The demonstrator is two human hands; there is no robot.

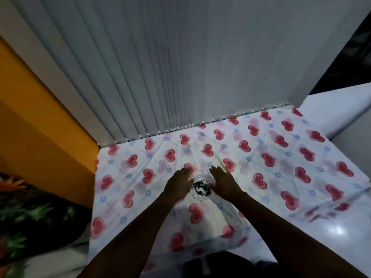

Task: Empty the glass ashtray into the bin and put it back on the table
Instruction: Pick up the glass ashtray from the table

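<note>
A clear glass ashtray [201, 187] with dark ash and butts inside sits near the middle of the table [281, 161], which is covered by a white cloth printed with red hearts. My left hand [178, 183] rests against the ashtray's left side, fingers pointing away from me. My right hand [222, 182] is against its right side, fingers spread slightly. Both hands flank the ashtray; whether they grip it is unclear. No bin is in view.
Grey vertical blinds [180, 67] hang right behind the table's far edge. An orange wall [40, 121] stands at the left. Green and orange plants [24, 213] lie low on the left. A white glossy surface [337, 229] shows at the right.
</note>
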